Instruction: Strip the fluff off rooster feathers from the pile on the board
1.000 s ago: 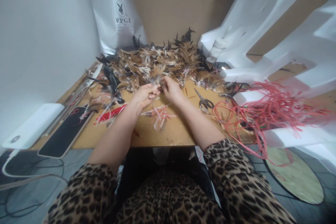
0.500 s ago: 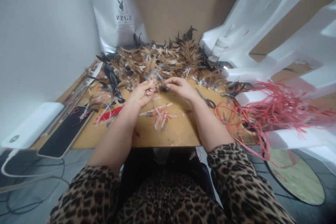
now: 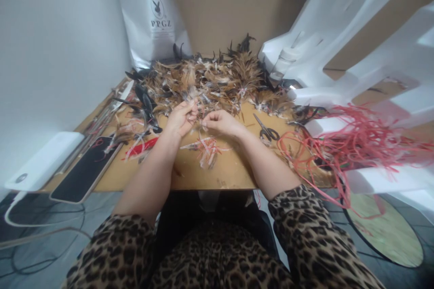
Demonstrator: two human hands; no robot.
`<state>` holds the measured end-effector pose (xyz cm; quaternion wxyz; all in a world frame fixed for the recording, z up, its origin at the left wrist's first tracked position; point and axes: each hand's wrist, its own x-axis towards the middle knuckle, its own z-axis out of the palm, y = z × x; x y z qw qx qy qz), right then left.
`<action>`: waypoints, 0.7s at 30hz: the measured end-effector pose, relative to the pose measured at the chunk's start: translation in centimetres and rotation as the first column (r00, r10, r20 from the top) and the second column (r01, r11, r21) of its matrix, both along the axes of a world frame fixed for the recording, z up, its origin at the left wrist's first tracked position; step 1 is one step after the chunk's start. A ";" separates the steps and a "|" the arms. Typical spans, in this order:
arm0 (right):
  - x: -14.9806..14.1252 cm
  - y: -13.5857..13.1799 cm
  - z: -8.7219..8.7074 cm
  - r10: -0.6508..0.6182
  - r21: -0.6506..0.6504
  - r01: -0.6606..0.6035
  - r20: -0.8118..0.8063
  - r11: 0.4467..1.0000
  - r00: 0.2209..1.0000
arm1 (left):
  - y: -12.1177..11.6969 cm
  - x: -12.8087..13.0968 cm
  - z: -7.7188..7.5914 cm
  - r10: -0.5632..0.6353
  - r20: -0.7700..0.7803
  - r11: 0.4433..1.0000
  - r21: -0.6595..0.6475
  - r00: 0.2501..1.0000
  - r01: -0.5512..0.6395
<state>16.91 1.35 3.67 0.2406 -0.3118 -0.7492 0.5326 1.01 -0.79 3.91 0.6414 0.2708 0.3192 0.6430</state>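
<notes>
My left hand [image 3: 182, 118] is closed around the base of a small bunch of brown feathers [image 3: 188, 85], whose tips point away from me. Just to the right, my right hand [image 3: 219, 123] is pinched, thumb against fingers, close below the bunch. What its fingertips hold is too small to make out. Behind both hands a large heap of brown and black feathers [image 3: 217, 74] covers the back of the table. Pink and white strip scraps [image 3: 207, 150] lie on the table nearer to me.
Black-handled scissors [image 3: 267, 132] lie right of my hands, beside a tangle of pink strips [image 3: 359, 144]. On the left are a phone [image 3: 84, 169], a white power bank [image 3: 44, 160] with a cable, and a red strip bundle [image 3: 140, 146]. A jar [image 3: 282, 64] stands at the back right.
My right hand moved away to the right from the feather bunch, then came back left and lower, close to it. My left hand, with the bunch, shifted slightly left.
</notes>
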 end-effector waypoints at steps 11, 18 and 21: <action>-0.6 -0.5 0.6 -0.516 0.762 -0.004 0.442 0.647 0.734 | 0.2 0.5 -1.2 -0.152 -0.004 0.988 -0.030 0.988 0.152; 1.9 2.8 -0.2 -0.682 0.732 0.254 0.369 0.632 0.632 | -0.2 0.1 -0.3 -0.180 0.065 0.983 -0.025 0.982 0.182; 4.2 4.4 -0.2 -0.715 0.588 0.522 0.145 0.618 0.684 | -0.4 0.2 -0.1 -0.187 0.090 0.981 -0.036 0.978 0.191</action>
